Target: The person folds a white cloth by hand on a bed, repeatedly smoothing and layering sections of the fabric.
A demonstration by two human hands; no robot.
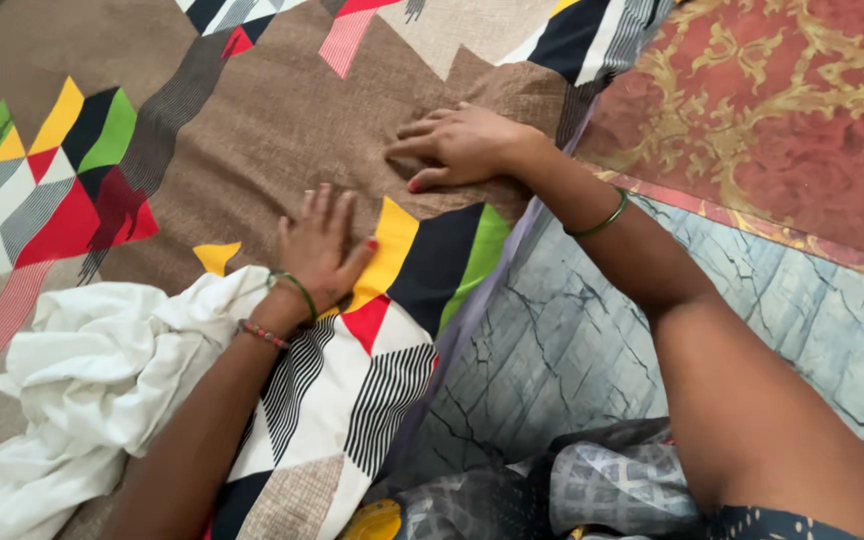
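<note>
A large brown sheet (282, 130) with coloured geometric patches lies spread over the floor. My left hand (320, 248) rests flat on it, fingers apart, near a yellow and red patch. My right hand (459, 145) presses palm-down on the brown cloth farther up, close to the sheet's right edge. Both wrists carry green bangles. Neither hand holds anything.
A crumpled white cloth (92, 380) lies on the sheet by my left forearm. A red and gold rug (782, 110) covers the upper right. Grey marble floor (592, 340) shows between sheet and rug. My patterned clothing (592, 490) is at the bottom.
</note>
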